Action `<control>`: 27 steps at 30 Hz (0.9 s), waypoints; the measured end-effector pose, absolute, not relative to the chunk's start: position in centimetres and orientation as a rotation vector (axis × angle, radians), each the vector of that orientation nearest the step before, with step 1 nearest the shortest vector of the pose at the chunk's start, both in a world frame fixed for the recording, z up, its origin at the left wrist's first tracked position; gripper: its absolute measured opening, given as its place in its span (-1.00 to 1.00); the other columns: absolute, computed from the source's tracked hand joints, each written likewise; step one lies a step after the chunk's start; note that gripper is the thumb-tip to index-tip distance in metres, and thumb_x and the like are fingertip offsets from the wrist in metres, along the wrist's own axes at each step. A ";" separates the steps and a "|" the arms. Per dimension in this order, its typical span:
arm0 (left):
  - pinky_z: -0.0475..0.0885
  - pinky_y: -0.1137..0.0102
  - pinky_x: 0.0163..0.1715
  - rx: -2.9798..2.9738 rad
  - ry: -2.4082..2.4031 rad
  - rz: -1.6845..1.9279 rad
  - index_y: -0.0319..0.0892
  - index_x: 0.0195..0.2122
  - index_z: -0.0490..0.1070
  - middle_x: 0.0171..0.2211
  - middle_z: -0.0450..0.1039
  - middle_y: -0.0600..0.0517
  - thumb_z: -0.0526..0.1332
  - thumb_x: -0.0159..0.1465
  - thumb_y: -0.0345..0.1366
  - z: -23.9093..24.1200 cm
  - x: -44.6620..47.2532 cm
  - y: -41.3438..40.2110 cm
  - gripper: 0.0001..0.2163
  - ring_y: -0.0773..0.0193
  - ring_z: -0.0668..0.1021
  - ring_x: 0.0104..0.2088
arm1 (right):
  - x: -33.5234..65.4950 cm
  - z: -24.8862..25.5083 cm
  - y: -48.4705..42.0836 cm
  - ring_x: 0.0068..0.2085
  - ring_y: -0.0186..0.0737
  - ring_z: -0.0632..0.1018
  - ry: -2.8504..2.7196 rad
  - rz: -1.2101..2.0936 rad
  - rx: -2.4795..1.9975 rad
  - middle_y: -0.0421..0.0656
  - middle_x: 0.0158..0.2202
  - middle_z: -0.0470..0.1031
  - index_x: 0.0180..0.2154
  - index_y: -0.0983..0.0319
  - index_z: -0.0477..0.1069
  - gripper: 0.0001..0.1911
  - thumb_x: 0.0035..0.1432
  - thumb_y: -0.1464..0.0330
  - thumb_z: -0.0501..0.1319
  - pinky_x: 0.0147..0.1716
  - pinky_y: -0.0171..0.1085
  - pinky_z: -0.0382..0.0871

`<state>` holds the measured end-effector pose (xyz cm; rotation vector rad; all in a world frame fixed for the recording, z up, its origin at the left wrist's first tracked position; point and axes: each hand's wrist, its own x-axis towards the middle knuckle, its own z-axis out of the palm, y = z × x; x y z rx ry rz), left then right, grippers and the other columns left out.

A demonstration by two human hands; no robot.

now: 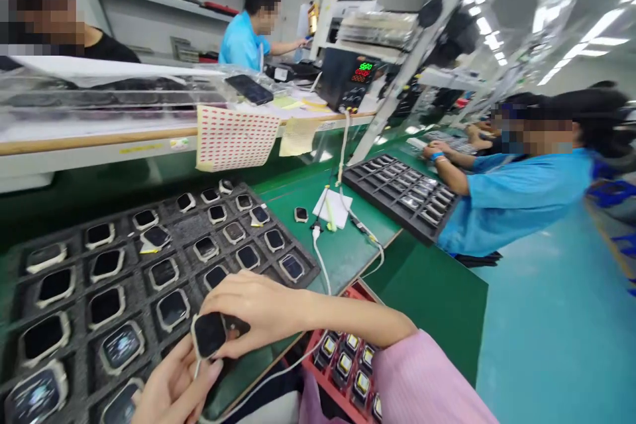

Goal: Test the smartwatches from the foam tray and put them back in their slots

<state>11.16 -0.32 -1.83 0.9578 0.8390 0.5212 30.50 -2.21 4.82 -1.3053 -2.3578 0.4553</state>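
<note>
A smartwatch [209, 336] with a dark screen and pale metal frame is held up between my two hands, over the front edge of the foam tray. My left hand [171, 381] is closed on its lower side, thumb near the bottom corner. From above and the right, my right hand [258, 310] pinches the same watch, its fingers bent round the top and side. A white cable [263, 381] runs below my left hand; whether it joins the watch is hidden. The dark foam tray [186, 228] beside my hands carries several watches, some with lit screens.
A red tray [318, 361] of watches in dark holders sits below the green bench edge. One watch [301, 214] lies near white paper [340, 209] and cables. Behind is a shelf with a power supply [345, 78]. A co-worker [527, 192] sits right, beside a black tray [397, 192].
</note>
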 end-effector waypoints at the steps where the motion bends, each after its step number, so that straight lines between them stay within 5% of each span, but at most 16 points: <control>1: 0.17 0.59 -0.78 0.962 0.796 0.511 -0.18 -0.04 0.40 -0.36 0.54 -0.01 0.48 -0.07 -0.14 -1.4 11.1 -0.2 -0.43 0.54 0.26 -0.72 | 30.2 4.7 -2.2 0.00 -0.18 0.43 -2.386 0.449 -1.288 -0.02 -0.01 0.44 -0.02 0.31 0.31 -0.62 0.20 0.24 0.22 0.01 -0.25 0.27; 9: 0.38 0.44 -0.30 1.088 0.633 0.543 -0.26 -0.11 0.44 -0.30 0.46 -0.03 0.31 0.16 -0.14 -0.6 12.0 1.8 -0.65 0.28 0.45 -0.33 | 30.8 4.9 -0.8 0.04 -0.09 0.43 -2.311 0.649 -1.331 -0.03 0.02 0.42 0.07 0.23 0.29 -0.55 0.13 0.44 0.28 0.03 -0.11 0.31; 14: 0.31 0.45 -0.36 1.110 0.716 0.583 -0.29 -0.23 0.45 -0.42 0.40 0.04 0.31 0.15 -0.13 -0.8 12.2 1.9 -0.70 0.30 0.40 -0.40 | 30.0 4.7 -0.4 0.01 -0.07 0.47 -2.263 0.747 -1.339 -0.05 0.02 0.41 0.06 0.18 0.29 -0.51 0.07 0.51 0.22 0.00 -0.11 0.39; 21: 0.08 0.51 -0.60 1.092 0.699 0.540 -0.26 -0.11 0.44 -0.39 0.36 0.05 0.31 0.15 -0.13 0.2 11.9 1.9 -0.64 0.47 0.19 -0.58 | 30.6 4.9 -0.4 -0.11 -0.11 0.55 -2.059 0.821 -1.367 -0.10 -0.06 0.50 -0.01 0.17 0.35 -0.53 0.00 0.50 0.28 -0.12 -0.22 0.46; 27: -0.08 0.51 -0.67 1.100 0.717 0.449 -0.27 -0.11 0.38 -0.49 0.18 0.15 0.35 0.10 -0.13 0.1 11.9 2.0 -0.59 0.53 0.10 -0.64 | 31.0 4.5 -1.1 0.05 -0.05 0.47 -2.115 0.727 -1.383 -0.04 0.05 0.43 0.07 0.20 0.29 -0.52 0.09 0.46 0.26 0.06 -0.11 0.37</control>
